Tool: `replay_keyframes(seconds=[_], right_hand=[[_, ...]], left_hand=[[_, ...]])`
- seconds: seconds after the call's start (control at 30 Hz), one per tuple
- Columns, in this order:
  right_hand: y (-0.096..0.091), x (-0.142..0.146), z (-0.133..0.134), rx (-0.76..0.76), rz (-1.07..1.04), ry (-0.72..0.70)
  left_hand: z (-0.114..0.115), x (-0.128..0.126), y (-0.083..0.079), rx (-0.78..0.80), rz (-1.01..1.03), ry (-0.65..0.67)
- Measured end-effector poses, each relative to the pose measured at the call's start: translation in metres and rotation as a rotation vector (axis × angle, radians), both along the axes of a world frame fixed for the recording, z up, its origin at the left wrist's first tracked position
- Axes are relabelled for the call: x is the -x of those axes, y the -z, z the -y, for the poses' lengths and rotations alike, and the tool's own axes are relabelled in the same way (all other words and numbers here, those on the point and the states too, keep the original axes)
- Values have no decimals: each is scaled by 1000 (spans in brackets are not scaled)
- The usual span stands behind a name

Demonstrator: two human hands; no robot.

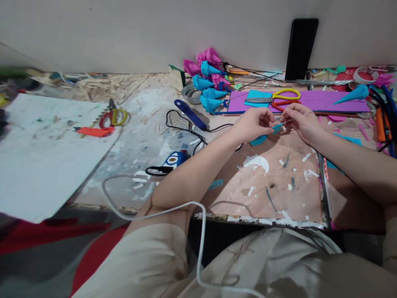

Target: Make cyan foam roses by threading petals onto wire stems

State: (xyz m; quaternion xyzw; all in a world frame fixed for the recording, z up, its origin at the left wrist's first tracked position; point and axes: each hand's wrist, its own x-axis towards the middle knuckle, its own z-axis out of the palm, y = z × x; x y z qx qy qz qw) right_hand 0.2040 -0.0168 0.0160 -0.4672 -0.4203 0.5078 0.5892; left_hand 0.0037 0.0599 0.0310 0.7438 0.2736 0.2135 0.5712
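Note:
My left hand (258,122) pinches a blue paper cone (259,140), its narrow tip pointing up and right. Close beside it, my right hand (302,122) has thumb and finger closed on a thin wire (288,121) that meets the cone's tip. Just beyond both hands, scissors (277,99) with yellow and red handles lie on purple paper (325,101) and a small blue sheet (254,96). Another blue paper cone (353,94) rests to the right, by the purple paper's end. Finished-looking pink paper flowers (208,56) and blue ones (212,99) are bunched at the back on dark stems.
A black phone (301,49) leans on the wall. Left of my arm lie a blue glue gun (175,159) with a black cord, a blue-handled tool (190,114) and a white board (56,153) bearing a second pair of scissors (113,116). A white cable (203,231) crosses my lap.

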Motion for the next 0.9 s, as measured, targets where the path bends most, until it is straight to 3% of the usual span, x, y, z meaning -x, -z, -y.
replay_keyframes(seconds=[0.23, 0.5, 0.7, 0.9], right_hand=[[5, -1, -3, -52, -9, 22], [5, -4, -2, -58, -39, -12], [0, -1, -1, 12, -52, 38], [-1, -2, -5, 31, -100, 135]], left_hand=[[-1, -1, 2, -87, -2, 0], [-1, 3, 3, -417, -70, -37], [-2, 4, 5, -620, -148, -106], [-5, 5, 8, -659, -160, -133]])
